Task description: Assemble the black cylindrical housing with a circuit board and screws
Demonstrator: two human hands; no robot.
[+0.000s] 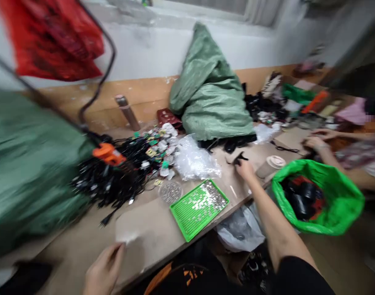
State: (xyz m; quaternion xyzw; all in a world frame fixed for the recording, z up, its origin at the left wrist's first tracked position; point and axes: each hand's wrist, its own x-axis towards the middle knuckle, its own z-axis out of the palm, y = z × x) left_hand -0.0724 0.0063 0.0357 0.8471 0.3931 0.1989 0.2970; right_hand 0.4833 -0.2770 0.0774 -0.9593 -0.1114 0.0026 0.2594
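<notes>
My left hand [105,264] is low over the near left of the table [157,246], thumb and fingers closed together; whatever is between them is too blurred to make out. My right hand [245,169] reaches forward, its fingers closed on a small black object [242,157]. A beige piece [233,157] lies just beside that hand. Between the hands sits a green tray [187,217] with many small silvery metal pieces. Touching or nearly touching its left corner is a round clear dish [170,192] of similar pieces. Clear plastic bags [195,159] lie behind the tray.
Black cables [114,184] and an orange tool [109,154] are at left. A green sack [216,102] stands behind. At right are a cylindrical container [270,166], a green bag [344,205] with black items, and another person's hands [316,141]. A white bag [242,229] hangs below the edge.
</notes>
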